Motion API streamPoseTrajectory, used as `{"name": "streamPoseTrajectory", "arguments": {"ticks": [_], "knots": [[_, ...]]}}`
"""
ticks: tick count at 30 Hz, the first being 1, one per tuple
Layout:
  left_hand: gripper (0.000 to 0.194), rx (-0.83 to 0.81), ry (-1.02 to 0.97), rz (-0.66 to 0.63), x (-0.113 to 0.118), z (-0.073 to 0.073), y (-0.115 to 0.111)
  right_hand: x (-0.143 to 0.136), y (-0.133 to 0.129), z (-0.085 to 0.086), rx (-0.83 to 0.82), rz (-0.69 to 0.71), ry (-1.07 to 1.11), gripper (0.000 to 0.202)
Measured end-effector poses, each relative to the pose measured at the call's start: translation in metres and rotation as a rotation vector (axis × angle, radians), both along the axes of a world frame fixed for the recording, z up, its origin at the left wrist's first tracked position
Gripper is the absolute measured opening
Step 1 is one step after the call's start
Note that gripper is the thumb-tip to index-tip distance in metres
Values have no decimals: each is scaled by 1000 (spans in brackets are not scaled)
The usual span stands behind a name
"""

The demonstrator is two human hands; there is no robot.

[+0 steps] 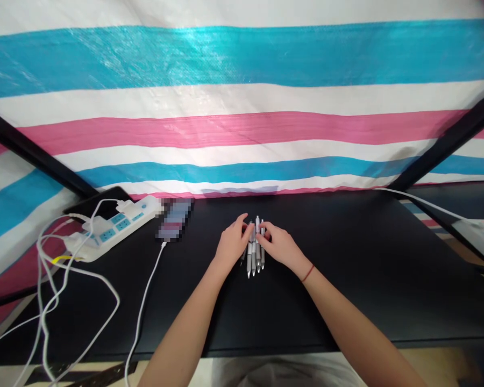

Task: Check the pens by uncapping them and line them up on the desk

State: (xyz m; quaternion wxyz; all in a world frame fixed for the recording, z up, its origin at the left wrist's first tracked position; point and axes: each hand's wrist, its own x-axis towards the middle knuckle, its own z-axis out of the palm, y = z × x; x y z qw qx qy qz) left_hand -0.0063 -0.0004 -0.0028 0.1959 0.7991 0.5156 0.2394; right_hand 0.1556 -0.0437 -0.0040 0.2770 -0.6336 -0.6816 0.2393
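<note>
Several white pens with grey grips (254, 260) lie side by side on the black tabletop (347, 295), their silver tips pointing towards me. My left hand (230, 242) closes on the bundle from the left, thumb against the pens and fingers curled. From the other side, my right hand (283, 245) also closes on it, with the thumb and fingers bent around the upper parts of the pens. The two thumbs almost meet over the middle of the bundle. My fingers hide part of the pen barrels. A thin red cord circles my right wrist.
To the left stands a white power strip (125, 228) with plugs and tangled white cables. A blurred-out phone (175, 219) on a charging cable (146, 295) lies beside it. Striped sheeting (242, 59) hangs behind the table, with black frame bars (447, 140) on both sides.
</note>
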Motion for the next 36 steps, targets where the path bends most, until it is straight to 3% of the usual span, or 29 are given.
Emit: {"name": "streamPoseTrajectory", "arguments": {"ticks": [4, 8, 17, 23, 28, 36], "knots": [[27, 99, 41, -96, 2, -7, 2, -1, -3, 5, 5, 10, -62, 29], [36, 210, 53, -118, 2, -19, 7, -6, -3, 6, -15, 31, -130, 24], [45, 49, 127, -321, 3, -25, 6, 9, -4, 7, -51, 84, -295, 24], [47, 60, 174, -320, 3, -24, 4, 15, -12, 2, 71, 65, -315, 26], [39, 143, 149, -322, 5, -24, 0, 11, -18, 2, 51, 92, -289, 31], [44, 216, 177, -231, 12, -17, -7, 14, -20, 4, 55, 82, -305, 18]]}}
